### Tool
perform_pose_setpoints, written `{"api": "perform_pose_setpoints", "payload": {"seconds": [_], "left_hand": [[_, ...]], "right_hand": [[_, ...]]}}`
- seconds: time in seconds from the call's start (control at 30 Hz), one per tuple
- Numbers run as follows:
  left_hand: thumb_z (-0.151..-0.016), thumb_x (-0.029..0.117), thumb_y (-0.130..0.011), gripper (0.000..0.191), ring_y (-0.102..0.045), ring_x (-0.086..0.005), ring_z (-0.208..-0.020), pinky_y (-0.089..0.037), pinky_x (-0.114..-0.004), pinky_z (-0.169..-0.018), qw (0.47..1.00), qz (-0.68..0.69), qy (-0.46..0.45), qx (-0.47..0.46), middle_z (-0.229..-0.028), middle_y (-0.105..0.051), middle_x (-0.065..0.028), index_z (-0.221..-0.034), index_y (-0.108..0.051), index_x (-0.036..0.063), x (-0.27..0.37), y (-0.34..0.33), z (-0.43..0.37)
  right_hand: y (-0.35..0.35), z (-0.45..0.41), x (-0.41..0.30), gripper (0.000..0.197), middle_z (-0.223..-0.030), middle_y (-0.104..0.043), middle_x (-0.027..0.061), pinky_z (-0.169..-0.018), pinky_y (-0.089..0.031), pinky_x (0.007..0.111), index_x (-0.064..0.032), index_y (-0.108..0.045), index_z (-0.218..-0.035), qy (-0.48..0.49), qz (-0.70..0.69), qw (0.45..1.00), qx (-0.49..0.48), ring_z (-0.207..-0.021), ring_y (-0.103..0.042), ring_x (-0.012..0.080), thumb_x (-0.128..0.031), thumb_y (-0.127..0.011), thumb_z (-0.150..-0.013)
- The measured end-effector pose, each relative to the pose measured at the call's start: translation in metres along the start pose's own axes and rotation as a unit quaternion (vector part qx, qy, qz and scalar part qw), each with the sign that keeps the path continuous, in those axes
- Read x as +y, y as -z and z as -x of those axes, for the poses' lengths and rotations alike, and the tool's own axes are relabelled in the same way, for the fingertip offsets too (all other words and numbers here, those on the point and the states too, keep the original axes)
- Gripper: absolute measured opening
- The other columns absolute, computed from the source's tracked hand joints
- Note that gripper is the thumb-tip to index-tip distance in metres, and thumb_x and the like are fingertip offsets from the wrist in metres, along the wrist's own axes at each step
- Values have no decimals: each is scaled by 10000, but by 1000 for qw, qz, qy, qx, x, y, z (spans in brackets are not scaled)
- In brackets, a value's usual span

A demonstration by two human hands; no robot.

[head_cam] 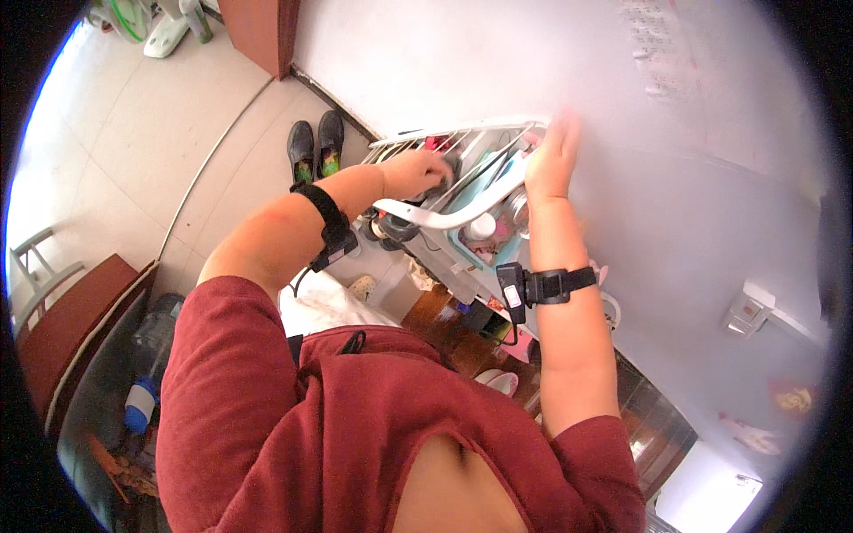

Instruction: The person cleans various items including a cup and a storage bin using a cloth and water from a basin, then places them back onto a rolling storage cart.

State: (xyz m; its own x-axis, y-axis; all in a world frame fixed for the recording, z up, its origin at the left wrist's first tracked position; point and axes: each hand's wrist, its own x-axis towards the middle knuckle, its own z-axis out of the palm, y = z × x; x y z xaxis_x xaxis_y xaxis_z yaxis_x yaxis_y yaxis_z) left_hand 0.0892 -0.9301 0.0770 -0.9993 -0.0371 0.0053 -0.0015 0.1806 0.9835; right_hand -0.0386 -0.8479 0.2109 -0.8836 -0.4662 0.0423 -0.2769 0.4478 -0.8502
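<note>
A white rack [460, 214] with metal bars stands against the wall in front of me. My left hand [423, 174] reaches in at its left side, fingers curled beside a dark object that is blurred; whether the hand grips it I cannot tell. At the rack's right edge is my right hand [554, 156], upright and blurred, its fingers raised along the wall side; its hold is unclear. Between the hands a light-blue basket [458, 245] holds a white-capped container [481, 227] and a clear jar [518, 208]. Dark round objects [393, 230] lie below the left forearm.
A pair of black shoes [302, 148] stands on the floor by the wall. A cable [214, 148] crosses the tiles. At the lower left are a large clear bottle [154, 340] and a brown panel [73, 320]. A wall socket [750, 309] is on the right.
</note>
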Motion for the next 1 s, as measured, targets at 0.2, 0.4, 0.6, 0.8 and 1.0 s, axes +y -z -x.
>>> {"api": "perform_pose_setpoints", "payload": {"seconds": [0.2,0.4,0.6,0.8,1.0], "left_hand": [[-765,99,-403,330,-490,-331,-880,-381,-369,-790,972,62,-135,183,-952,-506,-204,-1088,-472,101,56,9,-68],[-806,123,-386,400,-501,-320,-907,-398,-365,-763,985,-1,-56,166,-1026,-501,-187,-1199,-365,191,36,-3,-99],[-780,153,-411,385,-549,-301,-765,-429,-351,-699,983,-92,112,108,-858,-567,-169,-1164,-418,183,-3,-5,-103],[-780,125,-440,297,-547,-183,-667,-426,-279,-638,976,50,-94,190,-810,-587,-132,-1060,-530,172,64,10,-105],[-782,110,-440,271,-495,-106,-622,-418,-225,-615,971,40,-179,152,-713,-572,-83,-1025,-554,147,93,28,-81]], "right_hand": [[2,1,1,479,-1187,-296,241,-918,-260,341,10,-160,-1240,70,30,997,21,-1072,-352,302,-251,-302,-864],[0,0,0,488,-1246,-211,249,-947,-213,343,5,-137,-1249,80,28,996,31,-1155,-254,307,-264,-280,-868],[0,3,0,484,-1260,-195,234,-957,-195,341,-3,-127,-1255,56,-1,998,15,-1171,-228,299,-254,-281,-871],[6,-3,15,527,-1256,-196,248,-959,-195,349,18,-137,-1248,69,-11,997,18,-1167,-234,312,-295,-301,-857],[-1,1,-4,547,-1275,-171,237,-968,-180,350,40,-140,-1241,85,42,995,23,-1188,-193,316,-322,-276,-855]]}}
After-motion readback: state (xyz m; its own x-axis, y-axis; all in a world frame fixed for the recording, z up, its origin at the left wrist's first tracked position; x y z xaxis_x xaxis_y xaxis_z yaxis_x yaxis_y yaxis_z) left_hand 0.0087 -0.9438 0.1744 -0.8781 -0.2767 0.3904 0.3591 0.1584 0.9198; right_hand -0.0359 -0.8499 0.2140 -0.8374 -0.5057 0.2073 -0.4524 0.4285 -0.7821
